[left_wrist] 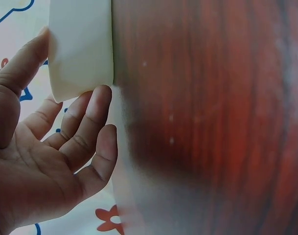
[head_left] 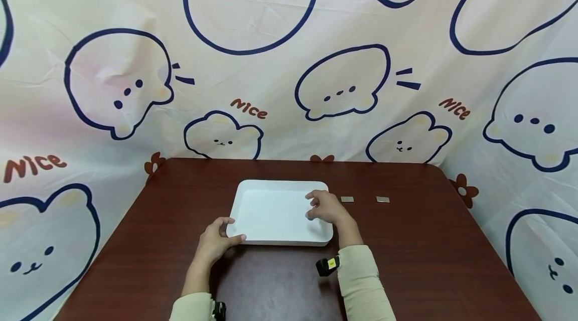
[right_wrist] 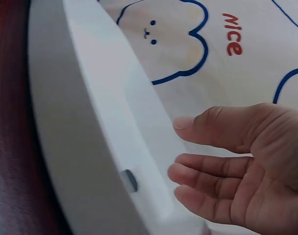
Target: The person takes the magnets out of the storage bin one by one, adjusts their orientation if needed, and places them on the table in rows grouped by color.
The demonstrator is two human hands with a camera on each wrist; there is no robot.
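A shallow white tray [head_left: 275, 210] with rounded corners lies on the table in the head view. My left hand [head_left: 215, 242] holds its near left corner, the thumb at the front rim and other fingers along the left side. In the left wrist view, fingertips [left_wrist: 103, 93] meet the tray's end [left_wrist: 82, 54]. Over the tray's right part is my right hand [head_left: 328, 207], fingers loosely bent. Nothing shows between its thumb and fingers in the right wrist view. There, a small dark grey, flat-looking piece [right_wrist: 130, 180] shows at the tray's inner side, partly hidden by the near wall.
Two small greyish rectangular pieces, one nearer the tray [head_left: 347, 199] and one farther right [head_left: 383, 199], lie on the dark brown table [head_left: 429, 251]. A patterned cloth [head_left: 280, 80] hangs behind and beside the table. Each wrist wears a small black camera [head_left: 327, 266].
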